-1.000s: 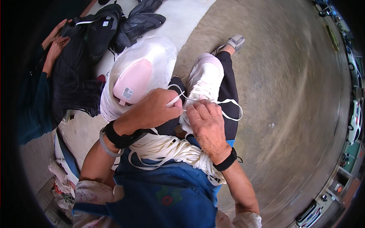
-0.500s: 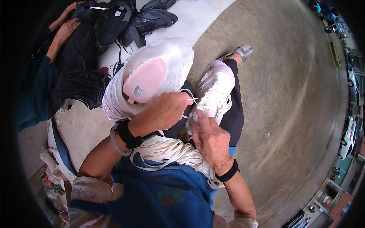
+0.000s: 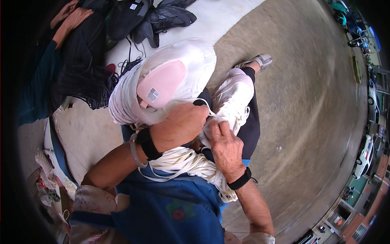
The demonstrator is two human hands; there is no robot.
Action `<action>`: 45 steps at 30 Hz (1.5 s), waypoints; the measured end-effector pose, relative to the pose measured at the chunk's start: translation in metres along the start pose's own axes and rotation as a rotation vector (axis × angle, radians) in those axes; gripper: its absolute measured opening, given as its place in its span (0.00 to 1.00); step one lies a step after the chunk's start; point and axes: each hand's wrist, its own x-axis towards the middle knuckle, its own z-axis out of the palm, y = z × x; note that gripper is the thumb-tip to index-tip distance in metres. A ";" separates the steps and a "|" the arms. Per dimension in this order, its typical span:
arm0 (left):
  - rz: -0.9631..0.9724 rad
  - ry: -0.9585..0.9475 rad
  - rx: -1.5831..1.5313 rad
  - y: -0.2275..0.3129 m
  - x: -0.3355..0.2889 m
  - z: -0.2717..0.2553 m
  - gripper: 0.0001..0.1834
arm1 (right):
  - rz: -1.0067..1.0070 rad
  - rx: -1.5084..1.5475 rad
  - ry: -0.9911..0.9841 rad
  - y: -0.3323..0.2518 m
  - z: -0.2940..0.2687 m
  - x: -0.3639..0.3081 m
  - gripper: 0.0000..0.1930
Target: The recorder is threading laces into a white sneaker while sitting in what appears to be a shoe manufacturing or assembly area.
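Note:
A white shoe upper (image 3: 232,95) with a pale pinkish toe lies over my right knee, partly laced. Above my left hand (image 3: 183,127), a white shoelace (image 3: 199,99) arcs across to the shoe's eyelets. That hand is closed on the lace, its fingertips turned away and partly hidden. My right hand (image 3: 226,148) is pinched at the near end of the lacing, but what sits between its fingertips is too small to make out. A thick bundle of cream laces (image 3: 187,164) rests on my lap, below both hands.
To the left is a nested stack of white shoe uppers (image 3: 195,61) with a pink insole (image 3: 162,83). Beyond it, black shoes (image 3: 162,20) lie on a white surface (image 3: 221,14). Another person's hands (image 3: 77,18) rest by black laces (image 3: 87,77). Concrete floor (image 3: 300,105) extends to the right.
My left hand has turned and come slightly nearer and right, and the lace now arcs above it. My right fingers have drawn together at the lacing. The view has shifted slightly.

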 end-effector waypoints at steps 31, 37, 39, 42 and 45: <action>0.056 0.151 -0.054 -0.002 0.014 -0.005 0.03 | 0.568 0.525 0.032 -0.005 -0.004 0.025 0.11; 0.044 0.100 -0.083 -0.005 0.019 -0.002 0.04 | 0.568 0.480 0.116 -0.005 0.003 0.026 0.12; 0.030 0.101 -0.106 -0.005 0.019 0.001 0.04 | 0.611 0.519 0.124 -0.007 0.004 0.025 0.12; -0.007 0.133 -0.126 -0.001 0.014 0.000 0.03 | 0.684 0.566 0.126 -0.014 0.001 0.027 0.13; -0.062 0.171 -0.158 0.009 0.015 0.001 0.04 | 0.732 0.588 0.129 -0.015 0.001 0.025 0.15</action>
